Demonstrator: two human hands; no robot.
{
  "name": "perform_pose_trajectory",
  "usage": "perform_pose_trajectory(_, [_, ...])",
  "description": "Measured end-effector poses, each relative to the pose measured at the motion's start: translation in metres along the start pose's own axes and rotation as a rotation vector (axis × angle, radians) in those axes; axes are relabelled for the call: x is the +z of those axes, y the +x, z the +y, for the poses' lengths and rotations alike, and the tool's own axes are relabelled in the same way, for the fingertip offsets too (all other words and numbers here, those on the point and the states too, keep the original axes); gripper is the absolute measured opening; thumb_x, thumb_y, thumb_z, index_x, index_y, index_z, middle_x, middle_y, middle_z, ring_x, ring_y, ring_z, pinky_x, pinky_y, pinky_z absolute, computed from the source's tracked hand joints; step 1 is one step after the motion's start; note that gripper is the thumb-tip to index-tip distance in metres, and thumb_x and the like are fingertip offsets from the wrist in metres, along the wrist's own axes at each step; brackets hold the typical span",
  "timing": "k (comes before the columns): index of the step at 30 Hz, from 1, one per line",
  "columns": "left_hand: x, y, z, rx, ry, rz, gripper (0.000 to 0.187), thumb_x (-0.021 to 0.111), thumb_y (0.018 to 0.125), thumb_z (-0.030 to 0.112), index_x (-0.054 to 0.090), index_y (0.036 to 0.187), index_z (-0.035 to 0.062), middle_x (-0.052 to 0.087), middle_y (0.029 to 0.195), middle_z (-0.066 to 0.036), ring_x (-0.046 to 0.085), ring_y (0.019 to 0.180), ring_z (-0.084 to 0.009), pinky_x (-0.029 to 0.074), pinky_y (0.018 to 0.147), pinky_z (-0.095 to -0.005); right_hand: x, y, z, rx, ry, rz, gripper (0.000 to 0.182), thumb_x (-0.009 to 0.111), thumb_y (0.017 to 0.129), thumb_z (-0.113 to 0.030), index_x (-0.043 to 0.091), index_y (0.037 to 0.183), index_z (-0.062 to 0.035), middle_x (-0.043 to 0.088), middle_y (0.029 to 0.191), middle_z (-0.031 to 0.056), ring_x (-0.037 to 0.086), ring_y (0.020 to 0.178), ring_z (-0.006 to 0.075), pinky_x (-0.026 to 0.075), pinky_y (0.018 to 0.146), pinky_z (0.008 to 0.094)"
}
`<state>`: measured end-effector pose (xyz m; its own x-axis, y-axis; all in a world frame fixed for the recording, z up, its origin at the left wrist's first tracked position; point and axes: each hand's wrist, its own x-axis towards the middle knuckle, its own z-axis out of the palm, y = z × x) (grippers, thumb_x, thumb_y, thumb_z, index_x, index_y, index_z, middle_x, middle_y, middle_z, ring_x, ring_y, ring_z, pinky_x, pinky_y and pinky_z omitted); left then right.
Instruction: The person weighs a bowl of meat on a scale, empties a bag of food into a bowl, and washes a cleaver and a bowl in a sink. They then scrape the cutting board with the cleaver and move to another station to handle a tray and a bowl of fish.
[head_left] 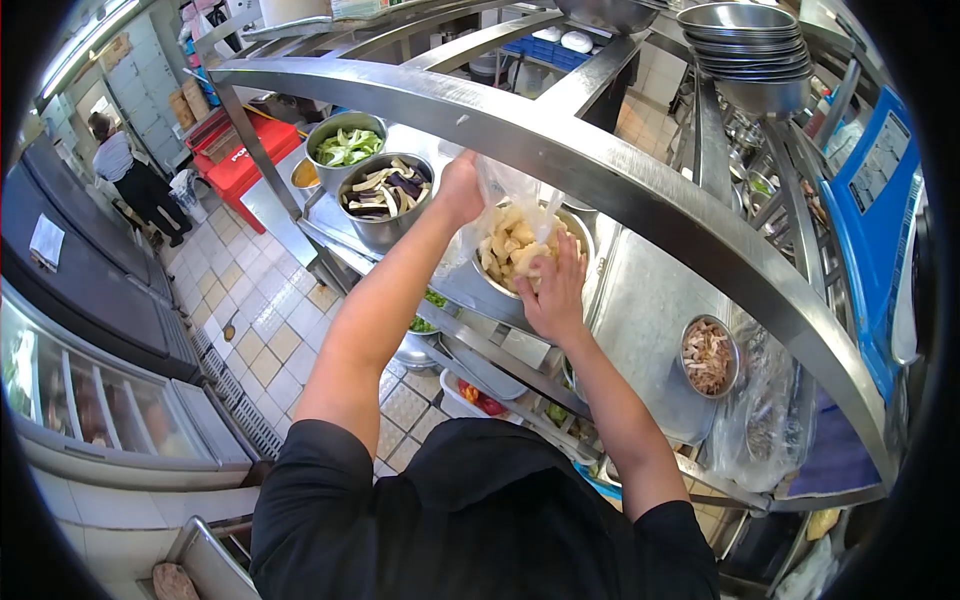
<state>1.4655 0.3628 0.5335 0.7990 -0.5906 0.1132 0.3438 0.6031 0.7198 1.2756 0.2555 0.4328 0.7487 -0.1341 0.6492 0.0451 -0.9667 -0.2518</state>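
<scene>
A metal bowl [588, 232] of pale yellow chunks [503, 244], which look like cut potato, stands on the steel counter in front of me. My left hand [463, 190] is closed on a clear plastic bag [500, 180] at the bowl's far left side. The bag hangs over the chunks, and its lower end is hard to make out. At the bowl's near right side, my right hand [556, 292] lies over the chunks and the bag with its fingers apart.
Left of the bowl stand pots of eggplant strips [388, 192] and green slices [348, 147]. A steel shelf rail [480, 100] crosses above. To the right are a bowl of shredded food [708, 357] and plastic bags [765, 415]. Another person [130, 170] stands far left.
</scene>
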Motion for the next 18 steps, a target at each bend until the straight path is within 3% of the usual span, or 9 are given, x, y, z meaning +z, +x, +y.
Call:
perform_pose_trajectory(7, [0.008, -0.007, 0.045, 0.09, 0.087, 0.119, 0.036, 0.039, 0.101, 0.023, 0.054, 0.123, -0.0009, 0.062, 0.118, -0.015, 0.06, 0.108, -0.0301, 0.049, 0.094, -0.0447, -0.011, -0.014, -0.002, -0.058, 0.181, 0.079, 0.039, 0.072, 0.078, -0.017, 0.05, 0.109, -0.0089, 0.038, 0.141, 0.0254, 0.034, 0.133, 0.044, 0.025, 0.11, 0.0541])
perform_pose_trajectory(12, [-0.026, -0.008, 0.059, 0.132, 0.011, 0.139, 0.038, 0.038, 0.102, 0.026, 0.05, 0.128, 0.0014, 0.058, 0.126, -0.014, 0.058, 0.111, -0.0297, 0.049, 0.095, -0.0451, -0.018, -0.009, -0.012, -0.013, 0.209, 0.149, 0.049, 0.077, 0.073, -0.019, 0.048, 0.112, -0.0068, 0.038, 0.141, 0.023, 0.035, 0.133, 0.0422, 0.027, 0.11, 0.052])
perform_pose_trajectory(14, [-0.035, -0.015, 0.067, 0.155, -0.101, 0.167, 0.039, 0.038, 0.102, 0.027, 0.05, 0.13, 0.0023, 0.057, 0.129, -0.013, 0.058, 0.113, -0.03, 0.048, 0.095, -0.0454, -0.028, 0.002, -0.02, -0.036, 0.225, 0.161, 0.059, 0.08, 0.071, -0.023, 0.046, 0.117, -0.0063, 0.037, 0.142, 0.0232, 0.035, 0.133, 0.0419, 0.028, 0.11, 0.0511])
perform_pose_trajectory(15, [-0.034, -0.023, 0.071, 0.158, -0.178, 0.208, 0.037, 0.037, 0.101, 0.028, 0.052, 0.125, 0.0042, 0.058, 0.123, -0.012, 0.058, 0.107, -0.0285, 0.049, 0.088, -0.0449, -0.033, 0.007, -0.026, -0.047, 0.236, 0.167, 0.064, 0.081, 0.071, -0.024, 0.044, 0.119, -0.0061, 0.036, 0.142, 0.0233, 0.035, 0.133, 0.0418, 0.028, 0.11, 0.0506])
perform_pose_trajectory(17, [-0.025, -0.049, 0.079, 0.16, -0.329, 0.291, 0.035, 0.034, 0.099, 0.029, 0.057, 0.115, 0.0078, 0.062, 0.109, -0.008, 0.059, 0.097, -0.0254, 0.05, 0.074, -0.0438, -0.037, 0.015, -0.045, -0.01, 0.349, 0.101, 0.09, 0.087, 0.065, -0.03, 0.033, 0.132, -0.004, 0.03, 0.146, 0.0211, 0.032, 0.136, 0.0394, 0.029, 0.112, 0.0482])
perform_pose_trajectory(18, [-0.019, -0.061, 0.08, 0.151, -0.452, 0.329, 0.037, 0.033, 0.099, 0.03, 0.056, 0.115, 0.0047, 0.063, 0.105, -0.01, 0.06, 0.089, -0.0256, 0.051, 0.069, -0.0432, -0.039, 0.019, -0.056, 0.011, 0.402, 0.07, 0.103, 0.09, 0.063, -0.033, 0.028, 0.139, -0.003, 0.027, 0.148, 0.02, 0.03, 0.137, 0.0382, 0.029, 0.112, 0.047])
